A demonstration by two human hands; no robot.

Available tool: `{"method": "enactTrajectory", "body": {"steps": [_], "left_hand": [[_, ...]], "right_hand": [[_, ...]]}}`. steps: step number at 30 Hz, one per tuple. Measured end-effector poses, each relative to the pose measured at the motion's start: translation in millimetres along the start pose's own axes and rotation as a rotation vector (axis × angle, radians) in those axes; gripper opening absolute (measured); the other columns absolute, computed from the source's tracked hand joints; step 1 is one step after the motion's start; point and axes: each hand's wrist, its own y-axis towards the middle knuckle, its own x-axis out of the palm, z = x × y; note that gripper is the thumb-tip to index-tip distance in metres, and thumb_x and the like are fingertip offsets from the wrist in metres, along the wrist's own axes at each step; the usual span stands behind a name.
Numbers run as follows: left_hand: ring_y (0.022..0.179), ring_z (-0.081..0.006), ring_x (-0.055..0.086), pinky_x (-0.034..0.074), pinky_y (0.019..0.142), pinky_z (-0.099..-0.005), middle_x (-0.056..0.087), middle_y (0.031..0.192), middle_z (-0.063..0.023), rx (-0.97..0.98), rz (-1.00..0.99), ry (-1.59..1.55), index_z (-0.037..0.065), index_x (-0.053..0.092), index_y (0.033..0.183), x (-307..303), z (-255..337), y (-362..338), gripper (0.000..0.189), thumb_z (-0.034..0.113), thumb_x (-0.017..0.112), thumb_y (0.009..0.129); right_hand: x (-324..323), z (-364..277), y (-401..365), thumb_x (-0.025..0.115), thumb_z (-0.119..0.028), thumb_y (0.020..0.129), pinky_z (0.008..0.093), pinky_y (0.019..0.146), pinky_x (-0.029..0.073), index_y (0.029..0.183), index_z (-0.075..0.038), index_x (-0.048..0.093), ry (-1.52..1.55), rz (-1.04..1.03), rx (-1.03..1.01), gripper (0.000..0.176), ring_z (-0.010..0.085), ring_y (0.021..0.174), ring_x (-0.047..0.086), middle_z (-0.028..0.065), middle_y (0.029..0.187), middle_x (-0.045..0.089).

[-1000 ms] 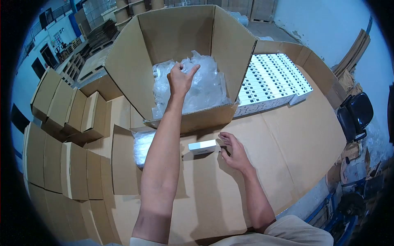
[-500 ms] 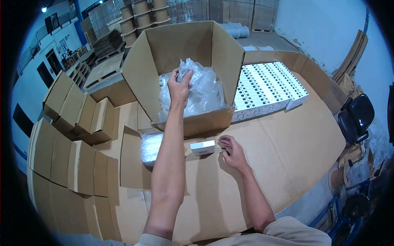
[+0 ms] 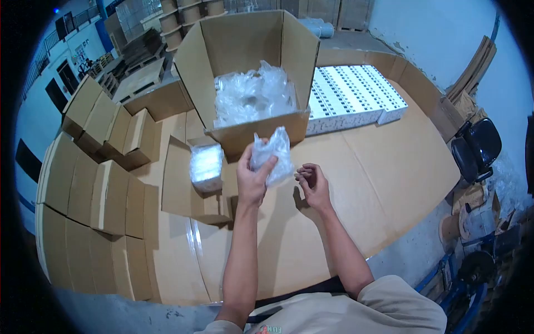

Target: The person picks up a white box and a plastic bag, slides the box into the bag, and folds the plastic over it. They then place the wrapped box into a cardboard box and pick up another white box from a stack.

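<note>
**Holding up a crinkly clear bag**

The left hand (image 3: pixel 253 183) is squeezed shut on a clear plastic bag (image 3: pixel 271 153), held up over the cardboard table (image 3: pixel 378 167). The right hand (image 3: pixel 314 186) is just beside it, at 3 o'clock, with its fingers loosely curled and apart, holding nothing. At 12 o'clock from the bag stands a big open box (image 3: pixel 245 39) full of clear bags (image 3: pixel 250 94). Rows of small white boxes (image 3: pixel 350 97) lie at 1 o'clock. Folded cartons (image 3: pixel 105 183) are stacked at 9 o'clock.
</note>
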Motion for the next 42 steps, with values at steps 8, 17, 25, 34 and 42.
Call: {"method": "enactTrajectory", "body": {"steps": [8, 17, 25, 34, 42], "left_hand": [[0.1, -0.0148, 0.068, 0.058, 0.087, -0.0319, 0.07, 0.113, -0.0097, -0.291, -0.049, 0.172, 0.0, 0.062, 0.122, -41, -44, -77, 0.043, 0.006, 0.083, 0.086], [0.09, -0.0095, 0.061, 0.051, 0.079, -0.0279, 0.068, 0.097, -0.0038, -0.225, -0.094, 0.327, 0.003, 0.064, 0.114, -51, -56, -74, 0.023, 0.019, 0.073, 0.099], [0.076, -0.0035, 0.053, 0.043, 0.06, -0.0234, 0.06, 0.082, 0.0025, -0.158, 0.155, 0.284, 0.005, 0.058, 0.1, -60, -67, -68, 0.019, 0.022, 0.063, 0.106], [0.079, -0.0049, 0.055, 0.044, 0.062, -0.0229, 0.061, 0.092, -0.0022, 0.067, 0.07, 0.364, 0.004, 0.056, 0.11, -51, -69, -66, 0.015, 0.017, 0.062, 0.106], [0.077, -0.0046, 0.051, 0.042, 0.065, -0.0218, 0.056, 0.086, 0.0019, -0.127, 0.114, 0.372, 0.005, 0.057, 0.106, -51, -66, -71, 0.016, 0.021, 0.061, 0.107]], "right_hand": [[4, -28, -16, 0.052, -0.03, 0.11, 0.0226, 0.071, 0.047, 0.116, -0.001, 0.065, 0.385, -0.41, 0.236, 0.033, 0.0048, 0.08, 0.059, -0.0007, 0.096, 0.065], [24, -42, -28, 0.066, -0.01, 0.102, 0.0255, 0.07, 0.05, 0.105, 0.001, 0.067, 0.122, -0.288, 0.137, 0.012, 0.0056, 0.079, 0.058, -0.0001, 0.088, 0.065], [23, -37, -26, 0.067, -0.015, 0.102, 0.0253, 0.064, 0.044, 0.095, 0.0, 0.058, 0.102, -0.259, 0.142, 0.019, 0.0054, 0.073, 0.05, -0.002, 0.08, 0.057], [29, -44, -26, 0.062, -0.018, 0.106, 0.0253, 0.068, 0.044, 0.097, -0.004, 0.064, 0.251, -0.142, 0.245, 0.017, 0.0051, 0.077, 0.051, -0.0041, 0.082, 0.058], [35, -44, -26, 0.056, -0.02, 0.108, 0.0259, 0.069, 0.046, 0.1, -0.003, 0.063, 0.141, 0.115, 0.142, 0.02, 0.0065, 0.076, 0.053, -0.0002, 0.08, 0.06]]}}
